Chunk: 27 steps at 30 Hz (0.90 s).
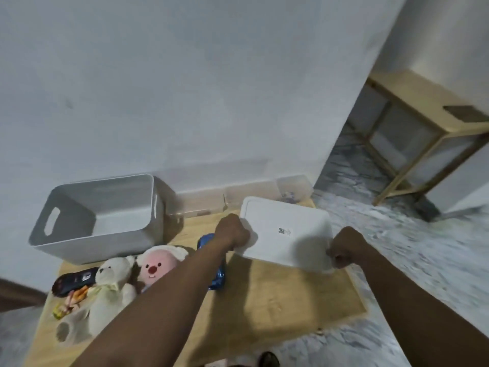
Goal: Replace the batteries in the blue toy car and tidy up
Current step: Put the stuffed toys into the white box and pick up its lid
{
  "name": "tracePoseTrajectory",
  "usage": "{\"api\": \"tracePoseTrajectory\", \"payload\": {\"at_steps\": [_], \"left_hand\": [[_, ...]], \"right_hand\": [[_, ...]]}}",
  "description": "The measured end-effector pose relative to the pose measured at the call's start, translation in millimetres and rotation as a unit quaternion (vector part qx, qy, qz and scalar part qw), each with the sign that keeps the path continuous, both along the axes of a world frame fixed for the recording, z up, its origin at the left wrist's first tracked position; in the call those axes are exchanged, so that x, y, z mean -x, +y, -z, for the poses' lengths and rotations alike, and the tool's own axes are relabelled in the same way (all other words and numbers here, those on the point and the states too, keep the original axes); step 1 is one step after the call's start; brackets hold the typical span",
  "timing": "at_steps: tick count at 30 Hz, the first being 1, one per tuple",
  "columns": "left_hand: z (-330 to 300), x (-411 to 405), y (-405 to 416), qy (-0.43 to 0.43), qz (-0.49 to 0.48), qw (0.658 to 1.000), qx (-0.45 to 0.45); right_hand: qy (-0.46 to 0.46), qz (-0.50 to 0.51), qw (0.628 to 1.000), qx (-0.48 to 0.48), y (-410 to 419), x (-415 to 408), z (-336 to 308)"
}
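White box (pixel 288 234) w/ small black QR-type mark. Grey bin (pixel 100 215), plain. Desk (pixel 285 305) light wood, pale yellow-tan. Toy car (pixel 215 276) shiny blue. Pink plush (pixel 156 266) w/ cream hood, dark red nose; bear (pixel 111 290) cream-white. Black remote-ish thing (pixel 74 280). Floor (pixel 397 260) grey-white marble veining. Wall (pixel 185 75) white. Side shelf (pixel 418 128) light wood frame.
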State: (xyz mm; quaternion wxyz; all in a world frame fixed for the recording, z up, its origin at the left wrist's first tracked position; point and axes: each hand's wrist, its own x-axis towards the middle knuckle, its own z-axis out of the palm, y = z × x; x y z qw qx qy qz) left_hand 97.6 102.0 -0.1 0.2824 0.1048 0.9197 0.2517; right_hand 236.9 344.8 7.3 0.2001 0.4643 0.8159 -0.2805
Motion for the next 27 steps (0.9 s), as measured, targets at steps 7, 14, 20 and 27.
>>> {"api": "tracePoseTrajectory", "payload": {"at_steps": [7,14,20,27], "left_hand": [[37,-33,31,-0.073,-0.009,0.997,0.025],[50,-45,31,-0.099,-0.039,0.994,-0.009],[35,-37,21,-0.060,-0.050,0.996,-0.053],[5,-12,-38,0.014,-0.123,0.987,-0.102]], "right_hand": [[0.011,-0.023,1.000,-0.009,16,-29,44],[0.042,-0.034,0.998,0.033,26,-29,59],[0.055,-0.124,0.988,-0.079,8,7,38],[0.096,-0.237,0.967,-0.007,-66,78,14]]}}
